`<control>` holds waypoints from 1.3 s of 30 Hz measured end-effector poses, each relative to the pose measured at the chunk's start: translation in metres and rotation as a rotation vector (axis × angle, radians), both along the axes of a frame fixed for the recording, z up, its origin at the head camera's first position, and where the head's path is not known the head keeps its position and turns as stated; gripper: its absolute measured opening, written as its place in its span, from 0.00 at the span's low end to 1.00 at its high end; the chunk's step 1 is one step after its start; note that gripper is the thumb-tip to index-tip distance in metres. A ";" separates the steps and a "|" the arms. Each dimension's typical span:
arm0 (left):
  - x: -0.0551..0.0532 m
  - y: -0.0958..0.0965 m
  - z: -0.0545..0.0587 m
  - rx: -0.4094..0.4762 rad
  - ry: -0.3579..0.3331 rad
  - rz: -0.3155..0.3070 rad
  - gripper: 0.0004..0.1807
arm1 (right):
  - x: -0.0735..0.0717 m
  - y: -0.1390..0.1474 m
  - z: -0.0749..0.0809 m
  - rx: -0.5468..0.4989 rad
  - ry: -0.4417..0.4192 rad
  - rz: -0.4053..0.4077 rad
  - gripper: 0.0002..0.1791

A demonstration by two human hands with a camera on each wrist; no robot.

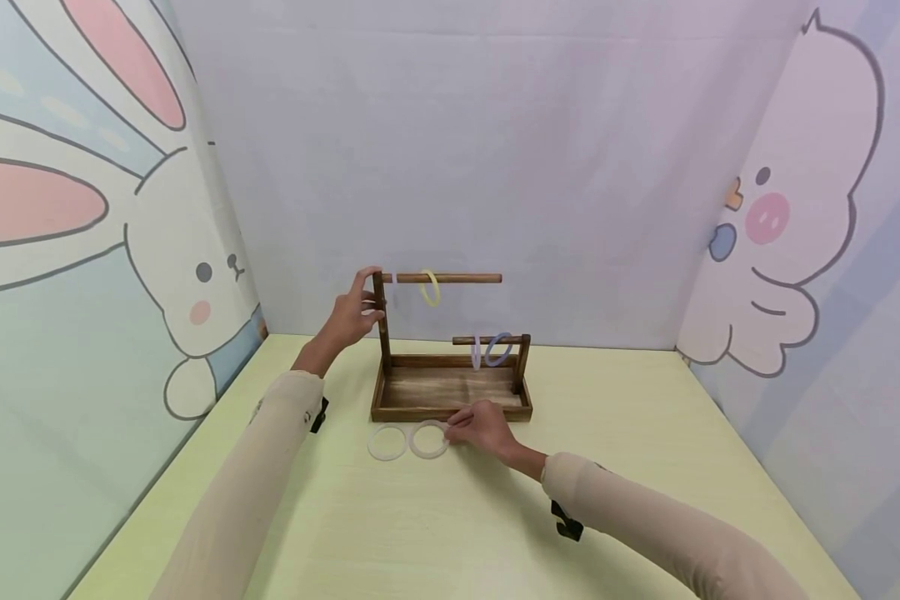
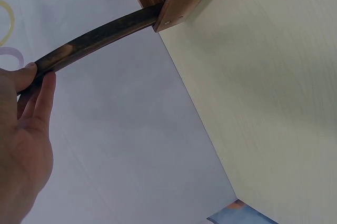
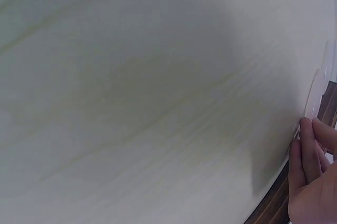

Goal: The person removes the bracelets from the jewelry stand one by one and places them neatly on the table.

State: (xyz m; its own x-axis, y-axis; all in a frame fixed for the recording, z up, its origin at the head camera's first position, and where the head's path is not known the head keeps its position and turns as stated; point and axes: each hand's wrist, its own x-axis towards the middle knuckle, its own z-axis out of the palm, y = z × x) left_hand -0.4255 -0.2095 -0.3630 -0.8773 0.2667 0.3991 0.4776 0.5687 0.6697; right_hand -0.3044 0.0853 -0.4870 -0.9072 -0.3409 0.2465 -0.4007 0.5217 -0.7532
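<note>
A wooden rack (image 1: 412, 414) has a tall post at its left and a short one at its right, each with a bar. My left hand (image 1: 350, 320) grips the tall post (image 2: 100, 37) near its top, thumb and fingers on either side. A yellow ring (image 1: 438, 292) hangs on the upper bar. On the lower bar hang a lilac ring (image 1: 476, 363) and a blue ring (image 1: 489, 358). Two whitish rings lie before the rack. My right hand (image 1: 486, 429) pinches the right edge of the nearer ring (image 1: 429, 457); the other ring (image 1: 369, 443) lies left of it.
The rack stands on a pale yellow table (image 1: 390, 533), close to the grey-white back wall (image 1: 487, 150). Side walls with a printed rabbit (image 1: 172, 250) and a printed chick (image 1: 802, 167) enclose the table.
</note>
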 end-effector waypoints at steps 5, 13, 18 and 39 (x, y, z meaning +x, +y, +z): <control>-0.001 -0.001 -0.001 0.001 0.017 -0.005 0.45 | 0.000 0.000 0.000 0.003 -0.006 -0.003 0.07; -0.002 -0.001 -0.001 -0.007 0.030 -0.005 0.45 | 0.000 0.004 0.002 0.032 0.039 -0.013 0.09; 0.000 0.000 0.001 -0.012 0.035 -0.011 0.45 | -0.001 0.007 0.003 0.040 0.019 -0.015 0.10; 0.003 -0.001 0.000 -0.005 0.011 -0.011 0.46 | -0.012 0.010 0.027 -0.090 -0.088 0.106 0.15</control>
State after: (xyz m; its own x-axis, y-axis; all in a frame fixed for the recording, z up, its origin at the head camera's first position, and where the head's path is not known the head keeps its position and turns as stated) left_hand -0.4229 -0.2107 -0.3627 -0.8697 0.2779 0.4078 0.4912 0.5667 0.6614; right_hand -0.3160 0.0958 -0.4603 -0.8868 -0.4157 0.2018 -0.3805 0.4093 -0.8293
